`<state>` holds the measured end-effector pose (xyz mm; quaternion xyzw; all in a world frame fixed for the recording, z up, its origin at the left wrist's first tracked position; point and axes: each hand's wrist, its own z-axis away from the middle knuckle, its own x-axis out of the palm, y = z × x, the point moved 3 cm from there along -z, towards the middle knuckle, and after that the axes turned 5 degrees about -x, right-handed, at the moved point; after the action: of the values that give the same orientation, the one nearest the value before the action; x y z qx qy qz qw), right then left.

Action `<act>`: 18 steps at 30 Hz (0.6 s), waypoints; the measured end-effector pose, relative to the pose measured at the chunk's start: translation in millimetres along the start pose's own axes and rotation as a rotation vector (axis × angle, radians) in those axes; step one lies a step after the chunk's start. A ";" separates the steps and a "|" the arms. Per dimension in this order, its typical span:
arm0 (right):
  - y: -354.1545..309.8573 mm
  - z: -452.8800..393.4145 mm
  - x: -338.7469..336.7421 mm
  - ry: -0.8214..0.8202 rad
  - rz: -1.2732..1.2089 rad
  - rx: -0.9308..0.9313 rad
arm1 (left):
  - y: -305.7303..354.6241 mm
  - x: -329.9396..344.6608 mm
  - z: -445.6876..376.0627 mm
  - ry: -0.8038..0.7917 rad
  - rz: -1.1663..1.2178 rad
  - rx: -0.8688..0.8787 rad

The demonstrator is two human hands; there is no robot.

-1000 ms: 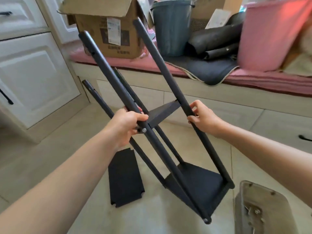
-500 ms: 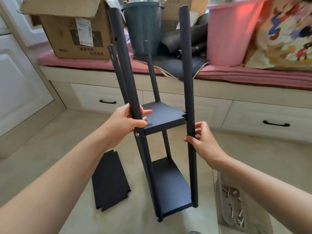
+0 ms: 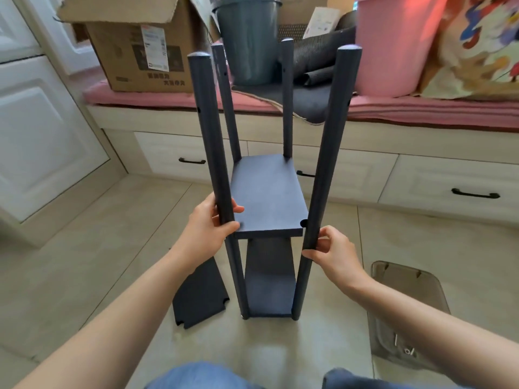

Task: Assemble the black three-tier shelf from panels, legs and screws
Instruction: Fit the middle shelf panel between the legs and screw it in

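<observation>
The black shelf frame (image 3: 268, 192) stands upright on the floor with several round legs, a bottom panel (image 3: 269, 293) and a middle panel fitted. My left hand (image 3: 209, 228) grips the near left leg (image 3: 210, 141) at the middle panel's height. Just below that panel, my right hand (image 3: 334, 251) pinches the near right leg (image 3: 328, 164). A loose black panel (image 3: 198, 296) lies flat on the floor left of the frame. The leg tops are bare.
A clear plastic tray (image 3: 407, 313) holding screws sits on the floor at the right. Behind the frame runs a bench with drawers (image 3: 421, 175), bearing a cardboard box (image 3: 134, 49), a grey bin (image 3: 250, 37) and a pink bin (image 3: 393, 43). White cabinet doors (image 3: 42, 130) stand left.
The frame has swung from a tilted, lifted pose to upright on the floor. My right hand slid lower on its leg; my left hand kept its grip.
</observation>
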<state>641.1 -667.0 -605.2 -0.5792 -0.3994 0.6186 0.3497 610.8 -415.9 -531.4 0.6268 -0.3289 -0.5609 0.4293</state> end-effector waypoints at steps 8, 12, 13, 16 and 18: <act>4.7 11.2 10.9 -0.046 0.076 0.046 | -18.8 6.3 19.5 0.079 -0.010 -0.011; 0.9 10.8 8.0 -0.092 0.098 0.028 | -22.9 12.0 23.3 0.167 0.008 0.020; -0.4 10.2 6.6 -0.110 0.114 0.025 | -23.2 13.0 24.2 0.188 0.014 0.026; -2.8 10.5 1.9 -0.157 0.170 0.025 | -25.4 16.3 30.2 0.282 0.036 0.025; -4.6 12.1 -2.8 -0.183 0.201 0.023 | -27.0 19.0 37.5 0.373 0.118 0.010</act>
<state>629.2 -668.6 -599.8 -0.5533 -0.3625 0.7053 0.2548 574.9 -428.0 -564.0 0.7016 -0.2828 -0.4071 0.5119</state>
